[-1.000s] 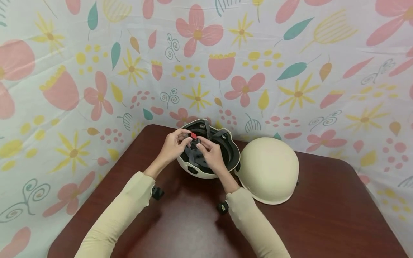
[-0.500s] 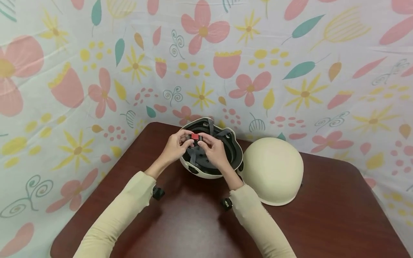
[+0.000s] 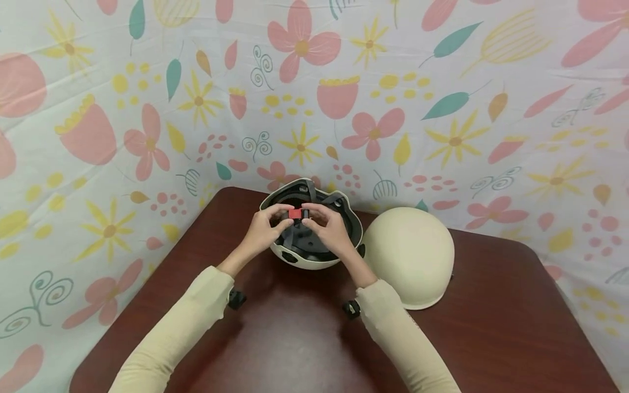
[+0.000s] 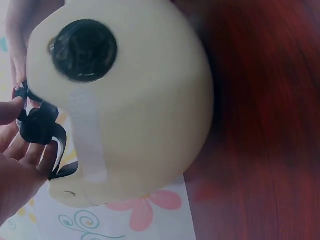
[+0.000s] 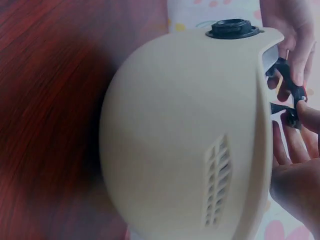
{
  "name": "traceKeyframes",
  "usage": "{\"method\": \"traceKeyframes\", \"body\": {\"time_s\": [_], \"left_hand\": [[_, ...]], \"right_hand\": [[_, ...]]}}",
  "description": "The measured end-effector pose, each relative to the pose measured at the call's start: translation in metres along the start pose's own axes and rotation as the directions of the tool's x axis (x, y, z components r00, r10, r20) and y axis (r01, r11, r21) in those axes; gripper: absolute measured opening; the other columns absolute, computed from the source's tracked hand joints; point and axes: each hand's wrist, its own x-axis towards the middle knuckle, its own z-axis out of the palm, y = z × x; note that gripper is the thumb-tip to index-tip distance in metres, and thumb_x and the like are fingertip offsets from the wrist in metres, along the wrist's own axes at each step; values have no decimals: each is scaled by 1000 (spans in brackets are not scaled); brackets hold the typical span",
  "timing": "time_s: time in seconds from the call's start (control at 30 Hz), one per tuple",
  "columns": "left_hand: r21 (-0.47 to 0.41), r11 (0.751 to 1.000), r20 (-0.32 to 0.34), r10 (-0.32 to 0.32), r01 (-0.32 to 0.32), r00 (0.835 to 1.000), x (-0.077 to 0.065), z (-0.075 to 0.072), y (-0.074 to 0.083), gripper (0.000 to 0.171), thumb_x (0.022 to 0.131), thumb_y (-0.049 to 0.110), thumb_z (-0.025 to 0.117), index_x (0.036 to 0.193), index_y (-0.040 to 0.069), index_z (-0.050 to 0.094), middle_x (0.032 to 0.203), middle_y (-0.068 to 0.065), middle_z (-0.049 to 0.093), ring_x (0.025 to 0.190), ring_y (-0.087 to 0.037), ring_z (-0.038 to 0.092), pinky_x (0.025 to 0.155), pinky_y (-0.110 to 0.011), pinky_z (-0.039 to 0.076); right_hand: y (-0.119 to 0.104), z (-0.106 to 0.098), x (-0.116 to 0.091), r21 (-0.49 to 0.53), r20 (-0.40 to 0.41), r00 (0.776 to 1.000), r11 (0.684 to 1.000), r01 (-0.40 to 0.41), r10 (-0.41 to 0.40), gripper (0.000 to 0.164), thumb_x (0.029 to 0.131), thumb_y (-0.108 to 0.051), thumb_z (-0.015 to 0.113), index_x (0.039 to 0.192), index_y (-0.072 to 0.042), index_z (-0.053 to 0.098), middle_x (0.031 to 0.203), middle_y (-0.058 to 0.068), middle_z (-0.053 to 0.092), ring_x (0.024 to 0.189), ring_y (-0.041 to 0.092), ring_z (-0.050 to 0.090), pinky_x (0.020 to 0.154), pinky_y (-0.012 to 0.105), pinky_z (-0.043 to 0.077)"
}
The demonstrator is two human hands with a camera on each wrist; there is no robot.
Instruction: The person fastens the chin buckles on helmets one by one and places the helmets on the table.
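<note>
A cream helmet (image 3: 309, 265) lies upside down on the table, its black lining facing up. Above its opening, both hands hold the chin-strap buckle (image 3: 295, 214), which has a red part and black parts. My left hand (image 3: 262, 229) pinches the buckle's left end between thumb and fingers. At the right end, my right hand (image 3: 331, 230) pinches a black part. Dark straps (image 4: 61, 147) run from the helmet's edge to the buckle in the left wrist view. The right wrist view shows the vented shell (image 5: 175, 130) below the fingers; whether the buckle is fully fastened cannot be made out.
A second cream helmet (image 3: 410, 256) rests dome up to the right of the first, very near it. Both are on a dark reddish-brown table (image 3: 511, 311). A flowered cloth (image 3: 442, 174) hangs behind the table and along its left side.
The buckle has turned from a slant to nearly level, with its red part facing up. Both hands have come to lie more evenly either side of it. The helmets stay in place.
</note>
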Motion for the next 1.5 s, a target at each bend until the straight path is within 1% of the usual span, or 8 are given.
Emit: {"method": "traceKeyframes", "body": {"time_s": [0.1,0.43,0.63,0.73,0.87,1.0,1.23,1.5], "left_hand": [[58,998,6,32,-33,999,-1,2,-2,29,92,8,66,121,2,65,108,-17,71,99,-30,65,87,-44,51],[158,979,-17,130,-126,991,-7,0,-14,28,91,2,65,119,-2,65,118,-19,67,111,-33,63,94,-48,51],[193,971,-117,164,-140,980,-16,-8,-20,16,91,3,66,106,0,70,109,-15,70,75,-29,59,68,-33,48],[189,972,-143,164,-136,976,-21,-12,-22,16,90,5,68,104,-2,70,108,-16,69,81,-30,60,71,-34,47],[165,981,-160,129,-102,979,-28,-16,-28,22,88,9,71,106,-2,69,115,-17,66,108,-33,61,90,-46,48],[134,991,-158,52,-31,986,-36,-22,-37,30,87,13,73,113,-1,67,120,-18,63,111,-33,59,95,-46,47],[93,994,-82,-47,55,996,-44,-24,-42,45,86,17,74,126,2,60,125,-17,59,112,-37,57,98,-53,47],[33,988,-10,-149,150,989,-47,-24,-47,52,89,23,72,135,9,54,138,-17,53,122,-43,56,99,-57,47]], "right_hand": [[-7,-4,-6,-20,7,1000,1000,-3,3,37,92,1,62,128,10,57,122,29,64,110,41,64,92,47,53],[36,-13,-7,-19,-46,999,999,-29,28,34,92,-6,66,126,-3,64,118,20,69,109,33,66,87,21,53],[43,-29,-6,-74,-139,990,997,-12,2,31,92,-2,64,122,2,65,116,22,70,109,34,67,95,39,54],[47,-39,-3,-121,-209,978,993,-2,-24,28,92,1,63,120,5,65,115,24,69,107,37,67,93,41,54],[51,-51,-2,-220,-310,951,974,-60,-11,27,91,-1,64,118,1,68,117,24,68,97,37,69,75,28,54],[56,-60,-4,-262,-354,935,958,-116,17,27,90,-2,66,117,0,69,117,23,66,93,36,68,75,32,52],[63,-65,-4,-283,-310,948,946,-159,67,31,90,-4,66,121,0,66,123,21,64,95,33,59,82,37,46],[70,-64,-12,-290,-253,946,916,-276,205,39,95,-13,62,132,-1,59,127,25,60,84,33,56,73,33,43]]}}
